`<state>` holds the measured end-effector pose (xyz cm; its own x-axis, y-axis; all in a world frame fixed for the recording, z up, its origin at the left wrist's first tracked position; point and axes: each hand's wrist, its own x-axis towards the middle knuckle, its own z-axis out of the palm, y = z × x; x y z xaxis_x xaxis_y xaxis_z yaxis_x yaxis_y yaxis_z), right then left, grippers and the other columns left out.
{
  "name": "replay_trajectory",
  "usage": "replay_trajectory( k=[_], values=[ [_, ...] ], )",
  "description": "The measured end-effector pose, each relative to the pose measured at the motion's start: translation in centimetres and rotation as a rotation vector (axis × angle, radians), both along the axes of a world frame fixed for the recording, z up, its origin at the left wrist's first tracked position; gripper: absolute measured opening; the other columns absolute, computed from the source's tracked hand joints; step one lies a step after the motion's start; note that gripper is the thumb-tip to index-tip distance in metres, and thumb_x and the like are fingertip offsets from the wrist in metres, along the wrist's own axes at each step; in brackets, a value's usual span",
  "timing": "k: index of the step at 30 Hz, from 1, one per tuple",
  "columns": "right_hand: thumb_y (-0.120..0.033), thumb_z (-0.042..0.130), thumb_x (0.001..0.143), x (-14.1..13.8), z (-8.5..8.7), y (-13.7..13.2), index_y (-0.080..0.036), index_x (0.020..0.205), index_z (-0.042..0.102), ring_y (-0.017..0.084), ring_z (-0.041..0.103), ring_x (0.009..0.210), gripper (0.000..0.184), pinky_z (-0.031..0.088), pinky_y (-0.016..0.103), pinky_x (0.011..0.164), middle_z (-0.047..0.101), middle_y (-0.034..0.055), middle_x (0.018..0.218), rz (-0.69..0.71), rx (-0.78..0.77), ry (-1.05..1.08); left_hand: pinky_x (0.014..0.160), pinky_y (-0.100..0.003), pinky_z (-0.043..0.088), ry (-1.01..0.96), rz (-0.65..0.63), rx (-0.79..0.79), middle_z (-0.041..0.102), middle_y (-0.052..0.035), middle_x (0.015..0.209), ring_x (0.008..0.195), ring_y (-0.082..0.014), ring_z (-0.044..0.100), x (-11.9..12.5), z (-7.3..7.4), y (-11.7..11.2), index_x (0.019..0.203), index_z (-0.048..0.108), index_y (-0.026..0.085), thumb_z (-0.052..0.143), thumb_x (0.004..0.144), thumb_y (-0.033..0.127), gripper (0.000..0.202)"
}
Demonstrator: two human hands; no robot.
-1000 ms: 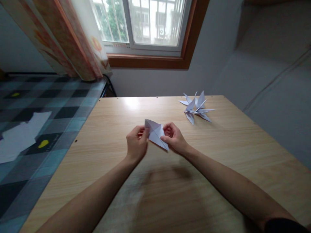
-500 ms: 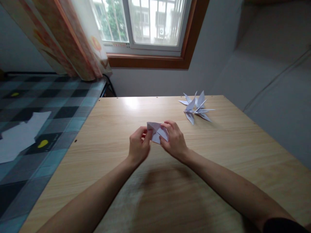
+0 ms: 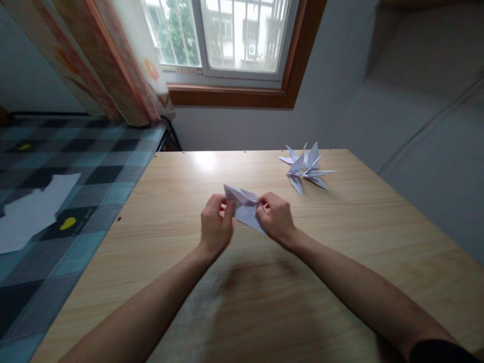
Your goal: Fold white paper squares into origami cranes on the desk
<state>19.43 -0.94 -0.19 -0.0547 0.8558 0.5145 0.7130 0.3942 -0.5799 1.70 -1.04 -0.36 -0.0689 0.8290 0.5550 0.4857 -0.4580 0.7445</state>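
Both my hands hold a partly folded piece of white paper (image 3: pixel 244 207) just above the middle of a light wooden table (image 3: pixel 340 242). My left hand (image 3: pixel 215 226) pinches its left side between thumb and fingers. My right hand (image 3: pixel 277 218) is closed on its right side, fingers curled over a fold. Pointed flaps of the paper stick out up-left and down-right between the hands.
A small pile of finished white folded-paper shapes (image 3: pixel 304 169) lies at the table's far right. Left of the table is a bed with a checked cover (image 3: pixel 56 166) and loose white sheets (image 3: pixel 30 212). A window (image 3: pixel 227 35) and a curtain (image 3: pixel 106 60) are behind.
My right hand has shifted on the paper from an open grasp to curled fingers pressing a fold. The paper's shape changed, with its flaps now spread out again. My left hand barely moved.
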Motion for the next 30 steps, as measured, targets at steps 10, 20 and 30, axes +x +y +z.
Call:
replay_trajectory(
  k=[10, 20, 30],
  values=[
    [-0.030, 0.056, 0.083, -1.1, 0.0, -0.7, -0.020, 0.074, 0.056, 0.011, 0.048, 0.051, 0.013, 0.035, 0.023, 0.050, 0.053, -0.0048, 0.059, 0.138, -0.193, 0.602, 0.067, -0.029, 0.046, -0.093, 0.185, -0.048, 0.055, -0.0003, 0.086, 0.075, -0.0146, 0.053, -0.3, -0.1, 0.9, 0.094, 0.056, 0.020, 0.070, 0.076, 0.021, 0.023],
    [-0.029, 0.058, 0.084, -1.5, 0.3, -1.9, -0.021, 0.075, 0.053, 0.010, 0.040, 0.050, 0.013, 0.033, 0.023, 0.052, 0.044, -0.0080, 0.054, 0.393, -0.200, 0.484, 0.059, -0.028, 0.041, 0.061, 0.064, -0.150, 0.052, 0.0016, 0.078, 0.068, -0.0156, 0.054, 0.1, 0.7, -0.1, 0.086, 0.050, 0.020, 0.070, 0.076, 0.037, 0.027],
    [-0.030, 0.059, 0.082, -1.3, 0.3, -1.6, -0.021, 0.070, 0.052, 0.011, 0.041, 0.054, 0.017, 0.034, 0.024, 0.054, 0.045, -0.0065, 0.056, 0.292, -0.144, 0.546, 0.058, -0.028, 0.039, 0.004, 0.114, -0.193, 0.046, 0.0023, 0.077, 0.068, -0.0154, 0.049, -0.1, 0.3, 0.3, 0.085, 0.043, 0.022, 0.062, 0.076, 0.023, 0.021]
  ],
)
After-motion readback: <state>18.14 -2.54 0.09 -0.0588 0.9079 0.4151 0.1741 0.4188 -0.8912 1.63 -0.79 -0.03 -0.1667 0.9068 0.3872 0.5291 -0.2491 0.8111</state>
